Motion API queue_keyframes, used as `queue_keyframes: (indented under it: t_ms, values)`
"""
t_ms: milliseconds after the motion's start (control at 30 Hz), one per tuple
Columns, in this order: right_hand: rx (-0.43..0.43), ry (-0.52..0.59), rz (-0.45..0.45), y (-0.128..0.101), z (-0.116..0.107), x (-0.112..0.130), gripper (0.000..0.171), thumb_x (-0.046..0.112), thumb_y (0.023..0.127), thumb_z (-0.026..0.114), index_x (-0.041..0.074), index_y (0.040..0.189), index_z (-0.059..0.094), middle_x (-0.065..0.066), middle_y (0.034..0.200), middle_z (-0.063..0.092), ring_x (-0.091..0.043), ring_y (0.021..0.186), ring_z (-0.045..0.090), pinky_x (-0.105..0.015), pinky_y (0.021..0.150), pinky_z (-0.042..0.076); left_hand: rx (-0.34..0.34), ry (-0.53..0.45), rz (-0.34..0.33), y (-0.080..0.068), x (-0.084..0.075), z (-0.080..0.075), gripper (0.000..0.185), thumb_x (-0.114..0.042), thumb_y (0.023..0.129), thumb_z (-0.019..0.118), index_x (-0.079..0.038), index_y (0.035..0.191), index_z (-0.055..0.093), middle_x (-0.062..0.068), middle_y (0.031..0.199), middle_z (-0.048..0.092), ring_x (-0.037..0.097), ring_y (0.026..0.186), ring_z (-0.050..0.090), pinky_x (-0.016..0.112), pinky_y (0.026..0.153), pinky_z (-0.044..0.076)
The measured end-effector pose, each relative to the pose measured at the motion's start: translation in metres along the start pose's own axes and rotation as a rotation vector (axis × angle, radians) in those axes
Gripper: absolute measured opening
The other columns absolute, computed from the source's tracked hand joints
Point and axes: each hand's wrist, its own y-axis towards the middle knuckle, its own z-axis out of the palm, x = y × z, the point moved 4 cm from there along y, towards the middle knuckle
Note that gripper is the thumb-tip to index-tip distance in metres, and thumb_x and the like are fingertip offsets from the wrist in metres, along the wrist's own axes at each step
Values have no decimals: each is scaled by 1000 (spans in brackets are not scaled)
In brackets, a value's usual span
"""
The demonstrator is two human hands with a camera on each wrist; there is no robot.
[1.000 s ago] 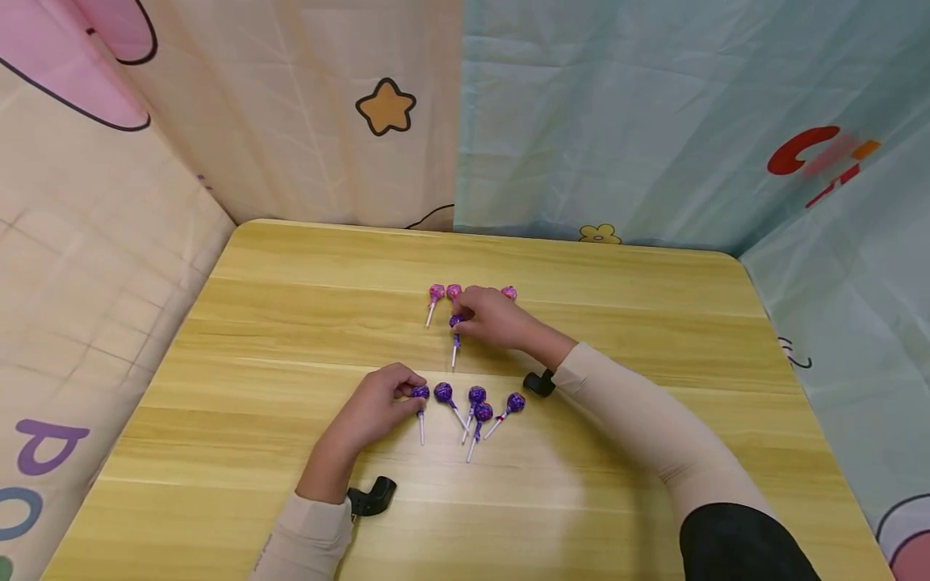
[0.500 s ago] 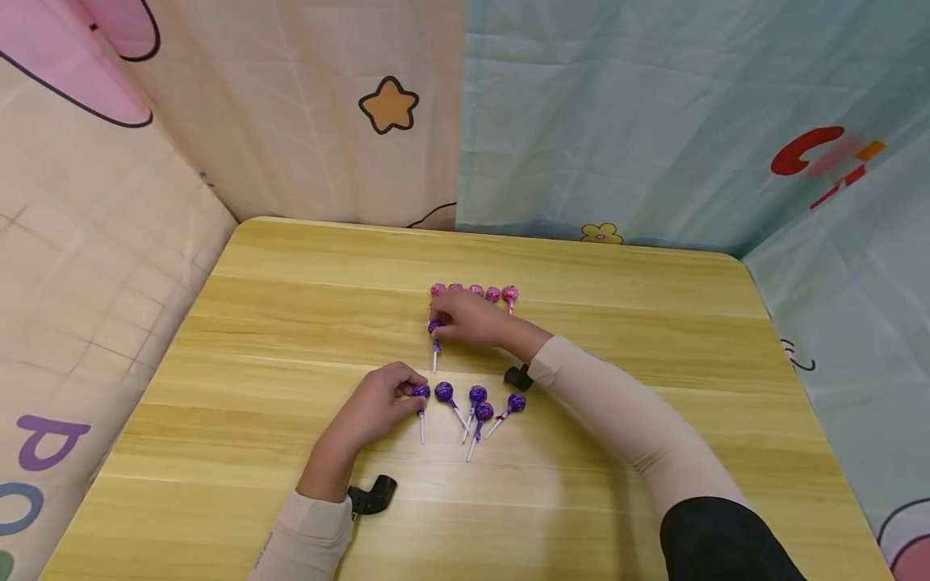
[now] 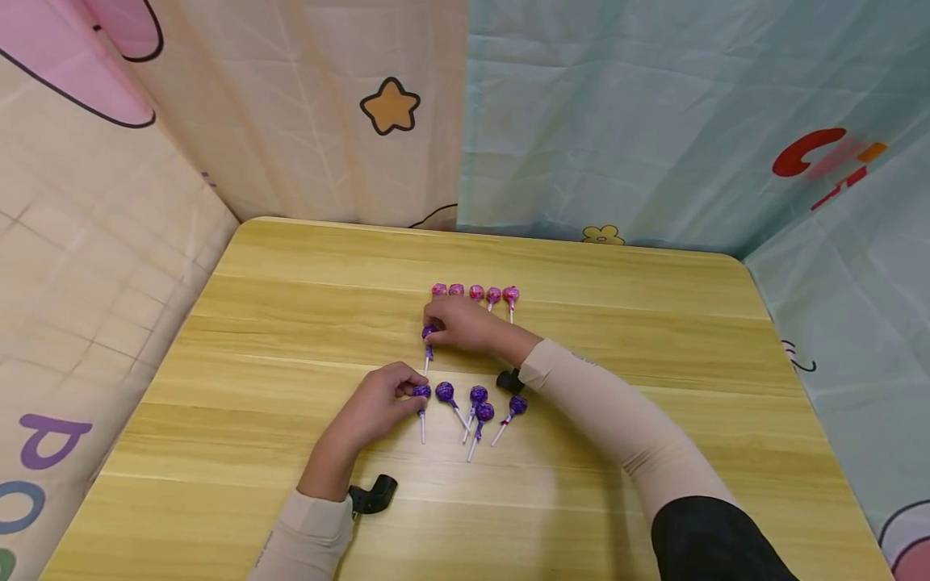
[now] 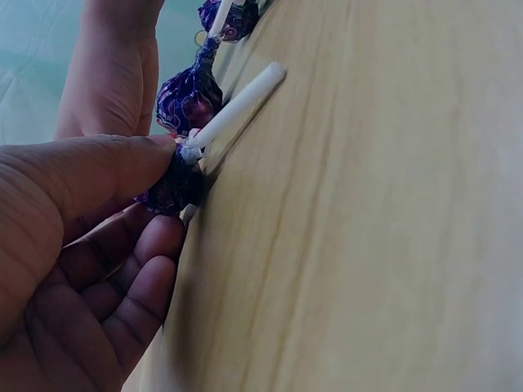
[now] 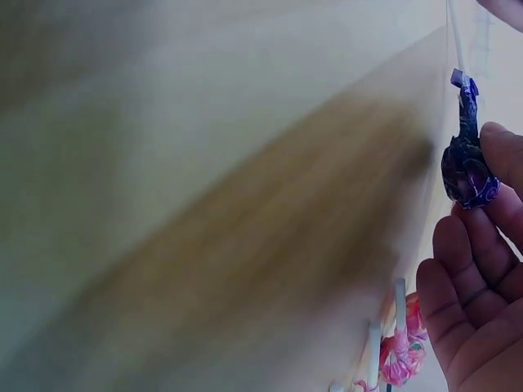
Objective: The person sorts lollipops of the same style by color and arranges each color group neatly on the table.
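Observation:
In the head view my left hand pinches a purple-wrapped lollipop between thumb and fingers, its white stick pointing toward me. The left wrist view shows this lollipop's stick near the wooden surface. Farther back, my right hand grips a second purple lollipop by its head, stick also toward me. In the right wrist view that lollipop sits between thumb and fingers. Just beyond the right hand lies a row of several pink lollipops; the hand covers some of their sticks.
Several loose purple lollipops lie to the right of my left hand, some with sticks crossing or close together. The wooden table meets printed curtains at its back and sides. Black wrist cameras sit low over the tabletop.
My right hand has moved left and slightly toward me with its purple lollipop, uncovering pink heads. The rightmost loose purple lollipop has turned slightly. The left hand stays in place.

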Motion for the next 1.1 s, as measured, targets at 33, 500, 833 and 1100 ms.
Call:
queue_keyframes:
  t_ms: [33, 500, 833, 1100]
  values:
    - [1, 2, 3, 0, 1, 0, 12, 24, 94, 71, 14, 92, 64, 1, 85, 55, -14, 77, 50, -26, 68, 41, 0, -1, -2, 0, 0, 0, 15, -7, 87, 76, -9, 101, 72, -2, 91, 62, 13, 82, 57, 34, 76, 48]
    - [-11, -6, 30, 3, 4, -3, 13, 27, 93, 71, 15, 95, 65, 2, 85, 56, -12, 75, 51, -25, 67, 42, -5, -13, -4, 3, 0, -2, 14, -7, 86, 76, -8, 100, 72, -2, 90, 62, 14, 81, 57, 33, 74, 48]
    - [-20, 1, 38, 5, 2, -6, 17, 28, 92, 71, 14, 94, 63, 1, 82, 54, -13, 75, 49, -26, 67, 40, -2, -5, -7, 3, 1, -1, 15, -7, 86, 76, -8, 101, 73, -3, 90, 62, 14, 81, 57, 33, 74, 48]
    - [-18, -4, 34, 5, 3, -3, 17, 28, 93, 71, 13, 95, 64, 1, 81, 54, -13, 74, 49, -26, 67, 40, 2, 3, -4, 3, 3, -2, 15, -8, 86, 76, -8, 101, 73, -3, 91, 62, 13, 82, 57, 33, 75, 49]
